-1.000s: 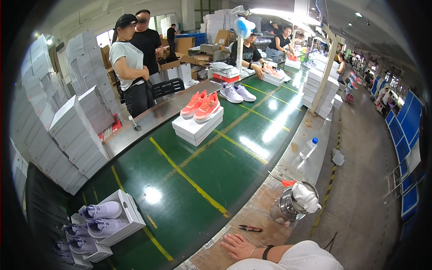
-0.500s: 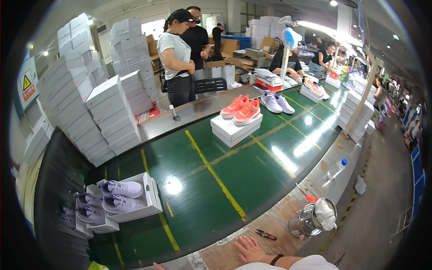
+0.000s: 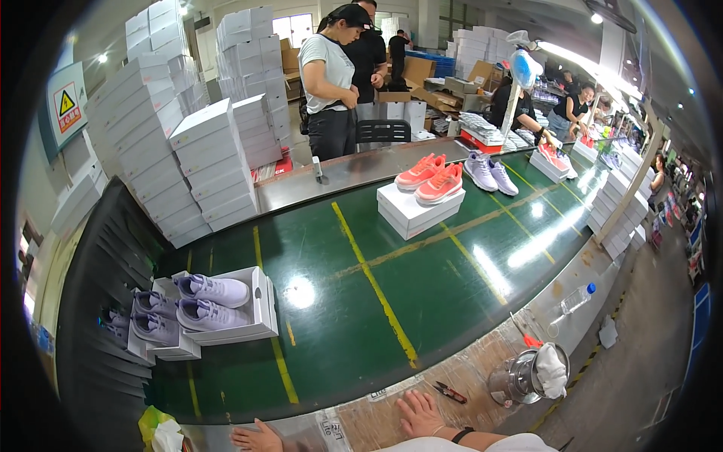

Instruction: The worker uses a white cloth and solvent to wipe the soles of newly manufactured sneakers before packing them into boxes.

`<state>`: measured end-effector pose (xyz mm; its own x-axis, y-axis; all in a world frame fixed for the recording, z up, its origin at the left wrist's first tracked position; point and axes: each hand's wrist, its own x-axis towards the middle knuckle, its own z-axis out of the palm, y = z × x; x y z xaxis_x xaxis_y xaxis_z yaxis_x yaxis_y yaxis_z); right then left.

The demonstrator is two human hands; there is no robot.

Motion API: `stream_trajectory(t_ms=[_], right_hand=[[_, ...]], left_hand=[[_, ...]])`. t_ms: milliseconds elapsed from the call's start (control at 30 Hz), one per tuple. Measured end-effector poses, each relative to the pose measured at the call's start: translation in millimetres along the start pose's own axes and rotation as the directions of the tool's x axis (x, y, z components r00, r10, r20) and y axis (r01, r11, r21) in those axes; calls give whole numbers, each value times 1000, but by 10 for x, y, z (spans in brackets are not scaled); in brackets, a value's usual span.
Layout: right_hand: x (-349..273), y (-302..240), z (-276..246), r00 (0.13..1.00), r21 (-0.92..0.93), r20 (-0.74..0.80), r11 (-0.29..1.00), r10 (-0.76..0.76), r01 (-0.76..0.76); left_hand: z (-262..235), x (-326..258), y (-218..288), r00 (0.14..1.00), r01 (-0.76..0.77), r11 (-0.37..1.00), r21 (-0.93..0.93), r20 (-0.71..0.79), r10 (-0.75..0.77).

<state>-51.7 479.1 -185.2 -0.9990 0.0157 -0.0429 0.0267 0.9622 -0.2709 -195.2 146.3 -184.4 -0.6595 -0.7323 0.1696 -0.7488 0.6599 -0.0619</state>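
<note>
My right hand [image 3: 420, 414] lies flat on the tape-covered near ledge [image 3: 482, 373], fingers spread, holding nothing. Beside its fingertips is a pair of thread snips [image 3: 449, 392] with dark handles. My left hand [image 3: 257, 437] rests on the same ledge farther left, its fingers stretched out and nothing in them. On the green conveyor belt [image 3: 324, 316] beyond, lilac sneakers [image 3: 215, 292] sit in an opened white shoebox [image 3: 260, 320] at the left. Orange sneakers [image 3: 430, 179] stand on a closed white shoebox [image 3: 422, 212] farther along, with another lilac pair [image 3: 489, 174] just past them.
A metal pot [image 3: 514, 379] topped by a white cloth [image 3: 551, 371] stands right of the snips, and a clear bottle [image 3: 578, 299] lies beyond. Dark strip curtains [image 3: 98, 301] hang at the left. Shoebox stacks [image 3: 211, 162] and two standing people [image 3: 327, 83] are across the belt.
The view has shifted, so the scene sits farther right in it. More of my left hand now shows on the ledge. My right hand stays flat beside the snips.
</note>
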Motion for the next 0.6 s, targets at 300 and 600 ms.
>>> stream_trajectory(t_ms=[300,600], right_hand=[[-11,-3,13,1000,-7,13,1000,10,-10],[16,4,9,1000,-16,-12,1000,2,-3]], left_hand=[[-49,4,-21,999,-9,1000,0,31,9],[-70,-12,-22,998,-5,1000,-24,65,6]])
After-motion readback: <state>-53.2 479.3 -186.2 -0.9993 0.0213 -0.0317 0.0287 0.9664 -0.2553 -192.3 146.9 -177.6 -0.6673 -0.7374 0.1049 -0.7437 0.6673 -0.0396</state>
